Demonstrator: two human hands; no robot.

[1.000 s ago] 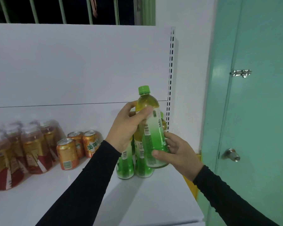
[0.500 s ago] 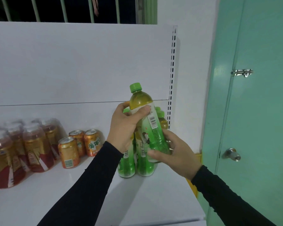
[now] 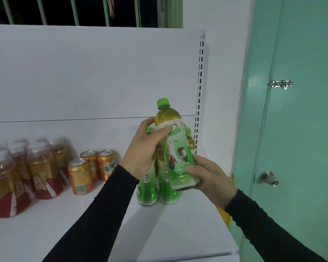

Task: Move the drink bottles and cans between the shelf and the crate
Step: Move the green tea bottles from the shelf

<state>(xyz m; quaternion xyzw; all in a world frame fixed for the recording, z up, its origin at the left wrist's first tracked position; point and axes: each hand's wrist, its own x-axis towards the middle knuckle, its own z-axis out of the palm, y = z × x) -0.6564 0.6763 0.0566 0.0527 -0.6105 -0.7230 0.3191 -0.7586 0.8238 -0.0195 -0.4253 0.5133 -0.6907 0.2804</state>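
We hold one green-capped bottle (image 3: pixel 175 146) in both hands, lifted clear of the white shelf (image 3: pixel 178 233) and tilted a little to the left at the top. Our left hand (image 3: pixel 145 148) wraps around its upper body just below the shoulder, thumb across the label. Our right hand (image 3: pixel 210 176) cups the base, fingers curled up around the bottom edge. Directly behind and below the held bottle, more green bottles (image 3: pixel 155 188) stand upright together on the shelf near its right end, partly hidden by our hands. Further left, three orange cans (image 3: pixel 81 175) stand close together. At the far left sits a group of red-and-gold bottles (image 3: pixel 23 173) with clear caps. To the right of the shelf is a green door (image 3: pixel 301 129).
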